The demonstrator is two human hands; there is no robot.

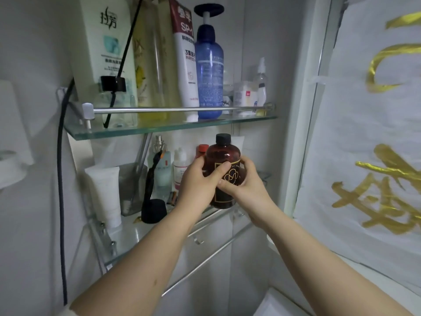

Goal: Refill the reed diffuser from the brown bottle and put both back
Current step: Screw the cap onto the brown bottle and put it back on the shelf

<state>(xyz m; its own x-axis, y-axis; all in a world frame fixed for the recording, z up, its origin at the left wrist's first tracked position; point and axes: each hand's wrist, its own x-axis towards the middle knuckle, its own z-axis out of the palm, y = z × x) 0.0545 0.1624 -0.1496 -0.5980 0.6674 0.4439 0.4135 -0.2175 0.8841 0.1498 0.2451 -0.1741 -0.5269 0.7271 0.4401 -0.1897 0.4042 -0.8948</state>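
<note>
The brown bottle (224, 156), with a black cap and a gold-lined label, stands upright at the right end of the lower glass shelf (136, 231). My left hand (199, 179) wraps its left side, thumb across the label. My right hand (247, 176) grips its right side, fingers under the label. On the upper glass shelf (159, 127), at the left, a clear glass reed diffuser (114, 99) with a black collar holds dark reeds that lean up and to the right.
The upper shelf carries tall bottles, a blue pump bottle (209, 71) and small jars behind a metal rail (177, 109). The lower shelf holds a white tube (107, 195), a grey cup, a black brush stand (153, 209) and small bottles. A dark cable (61, 179) hangs at left.
</note>
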